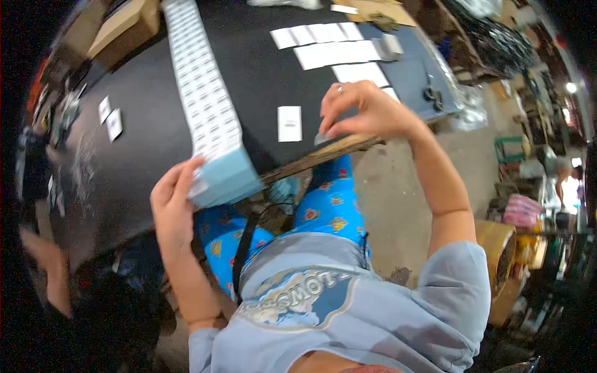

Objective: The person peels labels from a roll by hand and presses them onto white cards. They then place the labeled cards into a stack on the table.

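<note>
A long sheet of white labels [202, 81] runs down the black table, and its near end folds over the edge to show a light blue backing [229, 179]. My left hand [174, 193] is closed on the left side of this sheet where it bends. Above the table's front edge, my right hand [357, 112] pinches a small translucent piece [321, 138] between thumb and fingertips. A single white card [290, 124] lies flat between my hands. Rows of white cards [329, 53] are laid out farther back, beside a small stack [391, 47].
Scissors [433, 94] lie at the table's right side near crumpled clear plastic [472, 107]. Two small white cards [114, 124] rest on the left. A cardboard box [127, 31] stands at the back left. Another person's arm [51, 267] shows at the far left.
</note>
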`<state>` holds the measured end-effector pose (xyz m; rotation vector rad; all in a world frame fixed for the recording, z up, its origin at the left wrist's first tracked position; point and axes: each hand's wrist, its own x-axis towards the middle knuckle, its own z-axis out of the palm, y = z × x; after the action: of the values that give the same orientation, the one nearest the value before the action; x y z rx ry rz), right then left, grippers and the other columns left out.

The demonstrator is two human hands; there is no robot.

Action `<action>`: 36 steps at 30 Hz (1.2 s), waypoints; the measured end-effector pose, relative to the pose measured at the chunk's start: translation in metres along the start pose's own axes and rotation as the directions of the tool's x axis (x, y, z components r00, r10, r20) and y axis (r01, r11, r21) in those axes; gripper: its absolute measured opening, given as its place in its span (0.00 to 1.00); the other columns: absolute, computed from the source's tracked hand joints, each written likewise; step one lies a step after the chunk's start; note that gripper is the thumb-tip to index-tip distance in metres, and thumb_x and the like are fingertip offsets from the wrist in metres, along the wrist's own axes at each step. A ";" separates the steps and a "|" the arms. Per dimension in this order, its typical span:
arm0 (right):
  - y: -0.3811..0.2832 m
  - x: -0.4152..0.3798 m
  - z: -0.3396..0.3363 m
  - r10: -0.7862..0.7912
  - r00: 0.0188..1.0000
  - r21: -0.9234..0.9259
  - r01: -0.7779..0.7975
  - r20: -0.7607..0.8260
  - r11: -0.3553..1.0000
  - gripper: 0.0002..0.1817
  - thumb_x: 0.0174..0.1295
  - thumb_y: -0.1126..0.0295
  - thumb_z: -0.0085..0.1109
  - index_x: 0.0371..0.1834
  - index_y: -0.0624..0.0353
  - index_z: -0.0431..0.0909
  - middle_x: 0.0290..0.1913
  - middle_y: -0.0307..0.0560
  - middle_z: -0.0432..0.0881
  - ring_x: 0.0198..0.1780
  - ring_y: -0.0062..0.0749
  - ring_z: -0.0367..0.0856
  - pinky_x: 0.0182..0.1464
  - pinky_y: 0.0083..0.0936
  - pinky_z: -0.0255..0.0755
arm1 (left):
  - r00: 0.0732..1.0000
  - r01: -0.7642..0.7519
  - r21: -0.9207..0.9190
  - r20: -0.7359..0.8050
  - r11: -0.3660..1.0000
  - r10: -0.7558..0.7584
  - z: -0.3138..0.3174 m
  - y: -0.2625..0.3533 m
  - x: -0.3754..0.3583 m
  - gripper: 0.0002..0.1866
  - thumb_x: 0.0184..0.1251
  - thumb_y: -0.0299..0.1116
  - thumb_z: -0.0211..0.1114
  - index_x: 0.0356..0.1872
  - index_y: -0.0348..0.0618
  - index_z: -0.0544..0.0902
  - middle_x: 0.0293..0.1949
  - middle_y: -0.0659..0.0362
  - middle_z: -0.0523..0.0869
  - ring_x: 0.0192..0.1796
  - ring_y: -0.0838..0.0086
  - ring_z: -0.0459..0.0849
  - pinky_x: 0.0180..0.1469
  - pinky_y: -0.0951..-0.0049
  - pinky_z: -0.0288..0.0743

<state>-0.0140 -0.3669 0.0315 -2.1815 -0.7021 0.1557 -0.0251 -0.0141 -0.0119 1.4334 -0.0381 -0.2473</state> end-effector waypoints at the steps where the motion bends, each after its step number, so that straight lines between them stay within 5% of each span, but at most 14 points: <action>1: 0.021 -0.010 -0.026 0.095 0.990 0.030 -0.098 0.100 0.995 0.06 0.44 0.77 0.72 0.28 0.58 0.87 0.27 0.39 0.83 0.37 0.27 0.80 0.45 0.24 0.72 | 1.000 -0.005 -0.019 0.009 1.000 0.005 -0.008 -0.004 -0.004 0.12 0.71 0.32 0.60 0.46 0.32 0.83 0.42 0.57 0.86 0.43 0.80 0.80 0.45 0.80 0.73; 3: 0.055 -0.031 -0.074 0.320 0.938 -0.170 -0.296 0.135 0.940 0.05 0.47 0.75 0.72 0.28 0.60 0.87 0.28 0.41 0.85 0.35 0.26 0.81 0.41 0.23 0.73 | 0.998 0.056 -0.044 0.005 0.997 -0.056 -0.026 -0.015 -0.008 0.12 0.71 0.31 0.61 0.45 0.32 0.83 0.42 0.57 0.86 0.43 0.80 0.81 0.45 0.80 0.72; 6: 0.102 -0.058 -0.117 0.543 0.821 -0.137 -0.526 0.177 0.839 0.06 0.47 0.74 0.73 0.29 0.62 0.87 0.31 0.42 0.87 0.35 0.24 0.83 0.42 0.23 0.74 | 0.998 0.056 -0.026 0.000 0.998 -0.056 -0.031 -0.016 -0.016 0.11 0.71 0.31 0.61 0.44 0.32 0.83 0.42 0.58 0.86 0.43 0.80 0.81 0.46 0.79 0.73; 9: 0.129 -0.068 -0.123 0.594 0.766 -0.115 -0.585 0.247 0.803 0.08 0.46 0.74 0.73 0.30 0.62 0.87 0.30 0.42 0.87 0.34 0.24 0.83 0.43 0.23 0.74 | 1.000 0.031 -0.013 0.004 0.999 -0.031 -0.033 -0.018 -0.019 0.11 0.70 0.32 0.62 0.44 0.32 0.83 0.41 0.58 0.86 0.42 0.79 0.81 0.45 0.77 0.73; 36: 0.158 -0.078 -0.106 0.495 0.854 -0.138 -0.477 0.162 0.868 0.07 0.44 0.73 0.71 0.28 0.62 0.87 0.29 0.42 0.87 0.34 0.25 0.83 0.42 0.23 0.74 | 0.996 0.024 0.005 -0.081 1.000 -0.024 -0.029 -0.016 -0.022 0.12 0.71 0.33 0.62 0.46 0.33 0.82 0.42 0.56 0.85 0.44 0.78 0.82 0.47 0.77 0.74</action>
<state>0.0244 -0.5609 -0.0263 -2.4195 -0.2418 0.6171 -0.0439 0.0164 -0.0286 1.4492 0.0447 -0.2088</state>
